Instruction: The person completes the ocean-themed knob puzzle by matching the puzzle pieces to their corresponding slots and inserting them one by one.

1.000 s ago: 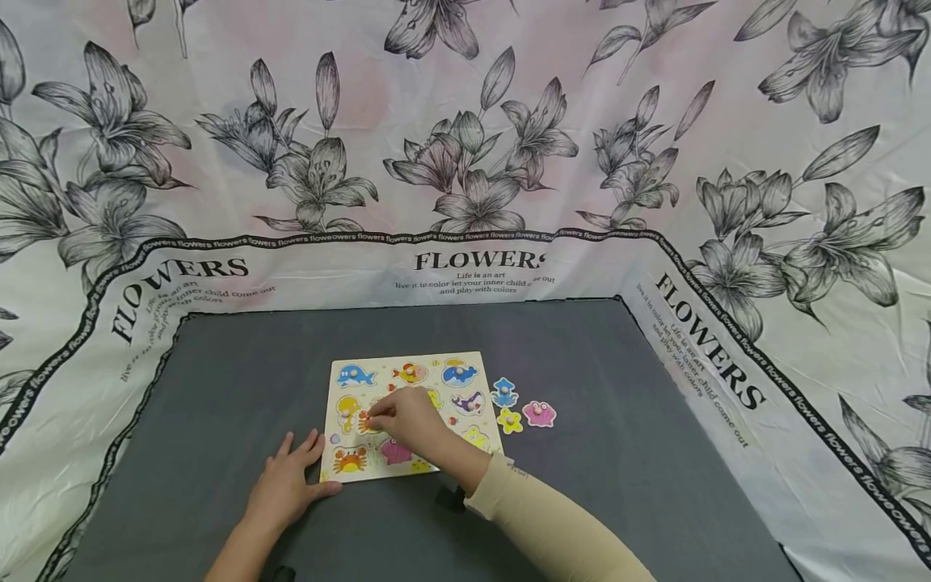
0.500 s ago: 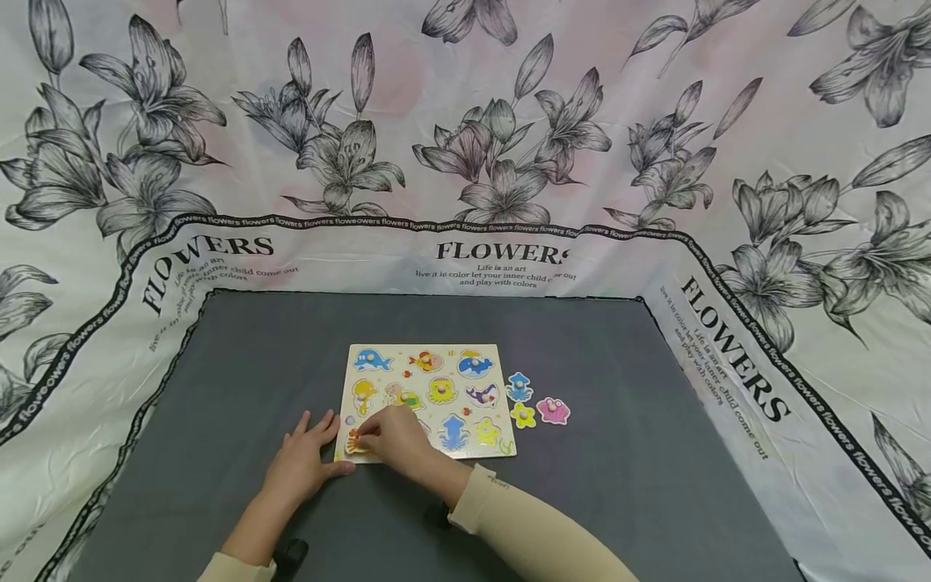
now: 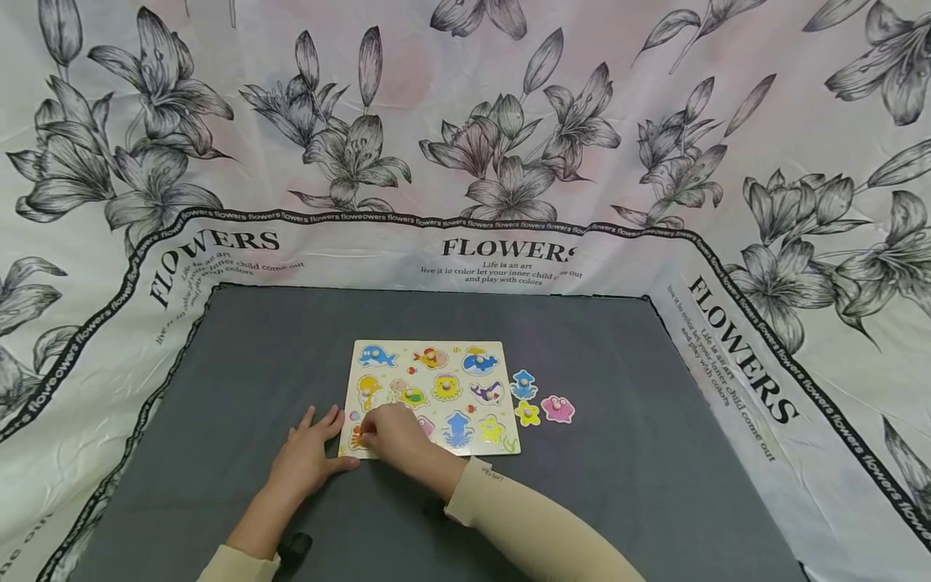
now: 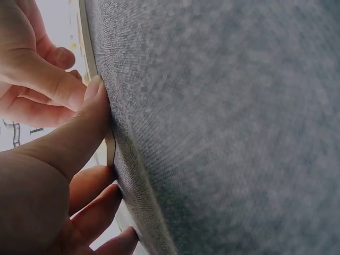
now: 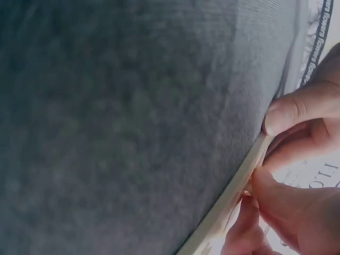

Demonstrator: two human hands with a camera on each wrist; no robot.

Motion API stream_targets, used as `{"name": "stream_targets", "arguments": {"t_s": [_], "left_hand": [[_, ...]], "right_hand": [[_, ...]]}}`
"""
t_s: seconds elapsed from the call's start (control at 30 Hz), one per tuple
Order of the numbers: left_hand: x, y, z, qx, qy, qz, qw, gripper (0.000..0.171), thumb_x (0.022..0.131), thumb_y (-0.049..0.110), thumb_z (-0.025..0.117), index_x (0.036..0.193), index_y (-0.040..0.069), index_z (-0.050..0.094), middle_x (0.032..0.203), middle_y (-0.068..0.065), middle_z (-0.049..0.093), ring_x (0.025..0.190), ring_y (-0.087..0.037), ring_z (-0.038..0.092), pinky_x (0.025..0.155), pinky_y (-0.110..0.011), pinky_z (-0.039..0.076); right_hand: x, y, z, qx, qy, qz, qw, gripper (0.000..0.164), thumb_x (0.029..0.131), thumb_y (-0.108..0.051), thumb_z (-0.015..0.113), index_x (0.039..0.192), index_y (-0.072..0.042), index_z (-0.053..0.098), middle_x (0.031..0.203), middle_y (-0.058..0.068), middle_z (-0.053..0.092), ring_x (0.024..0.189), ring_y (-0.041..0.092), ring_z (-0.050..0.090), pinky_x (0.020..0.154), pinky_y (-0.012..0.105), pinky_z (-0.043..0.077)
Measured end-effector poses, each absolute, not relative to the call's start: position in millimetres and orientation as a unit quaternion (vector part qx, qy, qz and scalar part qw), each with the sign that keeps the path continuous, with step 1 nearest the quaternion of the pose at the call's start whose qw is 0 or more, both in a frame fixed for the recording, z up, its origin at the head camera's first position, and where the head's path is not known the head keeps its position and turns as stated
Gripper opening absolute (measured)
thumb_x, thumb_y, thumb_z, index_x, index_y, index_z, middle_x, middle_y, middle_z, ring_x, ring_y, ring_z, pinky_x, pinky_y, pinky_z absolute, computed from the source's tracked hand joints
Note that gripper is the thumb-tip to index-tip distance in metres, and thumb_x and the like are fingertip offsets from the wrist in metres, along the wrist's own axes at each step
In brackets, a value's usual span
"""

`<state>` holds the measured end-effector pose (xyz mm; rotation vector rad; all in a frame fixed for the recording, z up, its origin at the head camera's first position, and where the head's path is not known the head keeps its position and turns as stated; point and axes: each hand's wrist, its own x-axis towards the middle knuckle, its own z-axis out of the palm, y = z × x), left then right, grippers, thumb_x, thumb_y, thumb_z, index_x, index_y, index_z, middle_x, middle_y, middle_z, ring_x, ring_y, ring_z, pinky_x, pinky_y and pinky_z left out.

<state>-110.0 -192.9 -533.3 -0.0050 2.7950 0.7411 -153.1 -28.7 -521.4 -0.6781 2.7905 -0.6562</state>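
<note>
A cream puzzle board [image 3: 429,343] with sea-animal pictures lies on the grey tabletop. My left hand [image 3: 307,453] holds its near left corner, thumb along the front edge and fingers against the left side. In the left wrist view the thumb [image 4: 87,119] presses the board's edge. My right hand [image 3: 400,436] pinches an orange crab puzzle piece [image 3: 355,437] over the board's near left corner. The fingers partly cover this piece, and whether it lies flush cannot be told. Pinched fingertips of the right hand [image 5: 287,204] show above the board's edge in the right wrist view.
Right of the board lie a blue squid piece [image 3: 524,385], a yellow star piece [image 3: 528,413] and a pink shell-like piece [image 3: 558,409]. A flower-printed cloth [image 3: 349,259] surrounds the grey surface [image 3: 618,485]. A dark object [image 3: 296,550] is by the left forearm.
My right hand has carried the crab piece from higher on the board down to the near left corner. The left hand stays at that corner. The head view has shifted slightly.
</note>
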Motion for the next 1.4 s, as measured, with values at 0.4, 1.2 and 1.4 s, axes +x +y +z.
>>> {"name": "stream_targets", "arguments": {"t_s": [0.4, 1.2, 1.4], "left_hand": [[-110, -193, -533, 0.008, 0.959, 0.254, 0.125, 0.093, 0.069, 0.048, 0.079, 0.145, 0.013, 0.039, 0.154, -0.011, 0.031, 0.143, -0.046, 0.013, 0.102, -0.073, 0.023], [-112, -192, -532, 0.009, 0.956, 0.258, 0.138, 0.095, 0.069, 0.049, 0.078, 0.146, 0.013, 0.035, 0.156, -0.011, 0.027, 0.143, -0.047, 0.011, 0.102, -0.074, 0.019], [-111, -193, -531, 0.009, 0.953, 0.265, 0.145, 0.097, 0.069, 0.05, 0.078, 0.147, 0.011, 0.034, 0.156, -0.014, 0.026, 0.143, -0.047, 0.011, 0.104, -0.074, 0.018]], "right_hand": [[-155, 31, -503, -0.173, 0.913, -0.367, 0.046, 0.021, 0.083, -0.023, 0.074, 0.102, -0.014, 0.075, 0.093, -0.004, 0.071, 0.075, 0.002, 0.06, 0.062, 0.014, 0.047], [-169, 184, -496, -0.021, 0.915, -0.394, -0.079, 0.026, 0.081, -0.015, 0.076, 0.107, -0.011, 0.073, 0.098, 0.006, 0.073, 0.084, 0.016, 0.068, 0.072, 0.034, 0.058], [-170, 241, -513, 0.036, 0.936, -0.342, -0.069, 0.029, 0.081, -0.013, 0.076, 0.109, -0.008, 0.072, 0.094, 0.01, 0.073, 0.081, 0.023, 0.069, 0.064, 0.034, 0.057]]}}
